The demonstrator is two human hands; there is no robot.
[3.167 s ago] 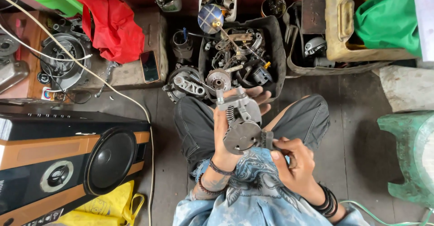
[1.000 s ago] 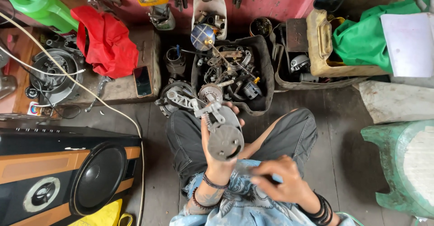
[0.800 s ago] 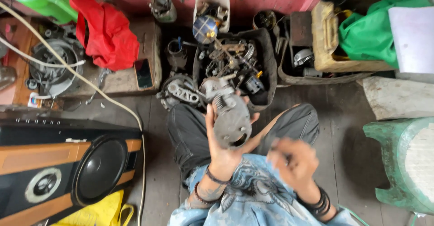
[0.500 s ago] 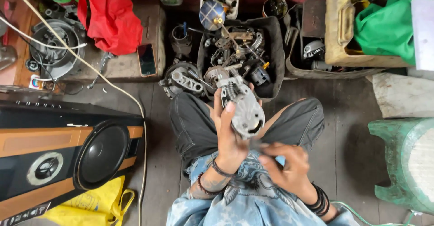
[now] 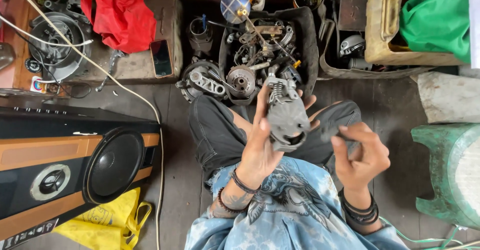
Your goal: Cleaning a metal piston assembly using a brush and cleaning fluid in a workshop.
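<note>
Grey metal engine part [image 5: 286, 117] is held up at frame centre, over the lap, by the left hand [image 5: 260, 147]. Fingers are wrapped around its left flank and back, clamped on the casting; a spring and small fittings stick out at its 12 o'clock end, a round opening is seen at its 6 o'clock end.

Right hand [image 5: 361, 152] sits at 3 o'clock of the part, apart from it. Fingers are curled together, thumb and forefinger seemingly pinched on something small and dark; what it is cannot be told, motion blur.

Handling, judged: cast metal, so stiff and fairly heavy for its size, likely oily and slippery. A grip on the solid body is best taken; the spring end looks delicate and snag-prone.

Surroundings:
- Dark wooden plank floor [image 5: 175, 190], worn, sat on directly.
- Black tray of engine scrap [image 5: 310, 40] at 12 o'clock, gears and housings piled in it.
- Round metal housing [image 5: 202, 82] at 11 o'clock, just beside the tray.
- Phone [image 5: 161, 58] at 10 o'clock on a grey slab, red cloth [image 5: 117, 15] beside it.
- Large black and orange speaker [image 5: 70, 165] at 9 o'clock, white cable [image 5: 100, 67] run across above it, yellow bag [image 5: 107, 225] at 8 o'clock.
- Green plastic stool [image 5: 450, 175] at 3 o'clock, green cloth [image 5: 435, 17] at 1 o'clock.

Space is tight, cluttered on all sides.
</note>
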